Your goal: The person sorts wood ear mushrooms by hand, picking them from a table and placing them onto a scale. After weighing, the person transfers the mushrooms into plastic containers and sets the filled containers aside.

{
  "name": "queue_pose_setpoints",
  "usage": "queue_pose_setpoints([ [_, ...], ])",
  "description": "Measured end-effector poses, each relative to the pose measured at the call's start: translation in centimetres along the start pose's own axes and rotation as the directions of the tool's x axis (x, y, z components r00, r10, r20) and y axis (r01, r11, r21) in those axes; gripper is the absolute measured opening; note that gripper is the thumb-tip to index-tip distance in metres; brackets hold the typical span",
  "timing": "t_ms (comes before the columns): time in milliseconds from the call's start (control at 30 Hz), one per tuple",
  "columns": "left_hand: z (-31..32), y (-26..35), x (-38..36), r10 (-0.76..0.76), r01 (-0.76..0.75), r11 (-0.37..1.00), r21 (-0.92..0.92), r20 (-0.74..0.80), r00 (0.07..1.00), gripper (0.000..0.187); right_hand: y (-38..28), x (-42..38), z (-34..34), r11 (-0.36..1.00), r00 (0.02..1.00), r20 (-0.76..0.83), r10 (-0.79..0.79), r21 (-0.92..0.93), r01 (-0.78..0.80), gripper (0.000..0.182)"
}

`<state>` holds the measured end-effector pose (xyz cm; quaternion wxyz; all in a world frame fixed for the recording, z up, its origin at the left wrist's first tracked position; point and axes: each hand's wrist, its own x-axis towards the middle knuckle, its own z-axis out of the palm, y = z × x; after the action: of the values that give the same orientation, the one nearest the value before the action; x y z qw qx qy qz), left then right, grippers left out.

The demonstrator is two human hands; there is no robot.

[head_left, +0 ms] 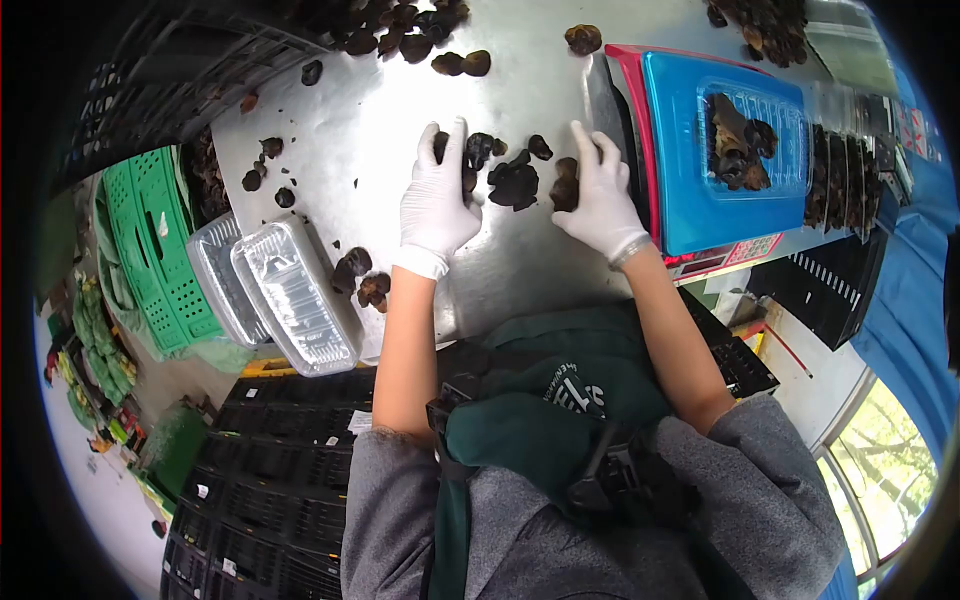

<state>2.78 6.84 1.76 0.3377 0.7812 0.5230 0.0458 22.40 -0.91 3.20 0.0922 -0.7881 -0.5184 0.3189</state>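
Note:
Both my hands wear white gloves and rest on the metal table [520,285]. My left hand [438,210] is open, fingers stretched forward, with dark wood ear mushroom pieces beside its fingers and thumb. Facing it, my right hand [605,195] is open too, its thumb and fingers spread around a brown wood ear mushroom [565,186] at its inner side. Whether either hand grips a piece is partly hidden. Between the hands lie a large black wood ear mushroom [514,183], a small one [540,148] and a cluster [482,150].
A blue-topped scale [690,215] at right carries a clear tray [795,150] of mushrooms. Filled clear trays [845,180] stand beyond it. Empty clear trays [295,300] sit at left, near a green crate [150,250]. More mushrooms [400,30] lie at the back.

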Motion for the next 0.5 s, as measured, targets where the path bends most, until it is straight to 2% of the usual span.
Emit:
queue_pose_setpoints([
  [67, 1.1, 0.5, 0.2, 0.071, -0.070, 0.997, 0.031, -0.016, 0.997, 0.081, -1.0, 0.5, 0.4, 0.997, 0.994, 0.086, 0.060, -0.061, -0.055, 0.115],
  [100, 1.8, 0.9, 0.1, 0.078, -0.077, 0.997, 0.024, -0.047, 0.996, 0.074, -1.4, 0.6, 1.1, 1.000, 1.000, 0.019, 0.023, -0.016, -0.023, 0.103],
  [167, 2.7, 1.8, -0.5, -0.001, -0.013, 0.990, -0.144, -0.096, 0.995, 0.066, -1.3, 0.8, 2.6, 0.989, 0.989, -0.034, -0.142, 0.039, 0.143, 0.078],
  [200, 3.2, 2.0, -0.9, 0.011, -0.039, 0.974, -0.223, -0.126, 0.992, 0.062, -2.0, 0.2, 3.2, 0.961, 0.981, -0.098, -0.168, 0.206, 0.185, 0.064],
  [233, 3.8, 2.3, -1.5, 0.021, -0.067, 0.951, -0.301, -0.154, 0.988, 0.059, -1.2, 0.1, 4.7, 0.916, 0.983, -0.073, -0.168, 0.358, 0.183, 0.059],
  [300, 4.7, 2.5, -2.6, 0.005, -0.093, 0.877, -0.472, -0.184, 0.983, 0.056, -1.0, -0.8, 5.6, 0.827, 0.965, -0.165, -0.204, 0.498, 0.260, 0.053],
  [367, 5.1, 2.8, -3.5, -0.034, -0.087, 0.757, -0.648, -0.172, 0.984, 0.054, -0.8, -1.4, 4.8, 0.771, 0.946, -0.192, -0.261, 0.549, 0.324, 0.050],
  [467, 3.7, 5.8, -3.6, 0.057, -0.203, 0.662, -0.721, -0.222, 0.973, 0.057, -1.7, -3.1, -0.1, 0.714, 0.931, -0.266, -0.249, 0.599, 0.362, 0.051],
  [500, 3.0, 7.5, -3.2, 0.093, -0.241, 0.618, -0.748, -0.235, 0.968, 0.059, -1.6, -3.4, -2.6, 0.750, 0.908, -0.323, -0.267, 0.522, 0.406, 0.051],
])
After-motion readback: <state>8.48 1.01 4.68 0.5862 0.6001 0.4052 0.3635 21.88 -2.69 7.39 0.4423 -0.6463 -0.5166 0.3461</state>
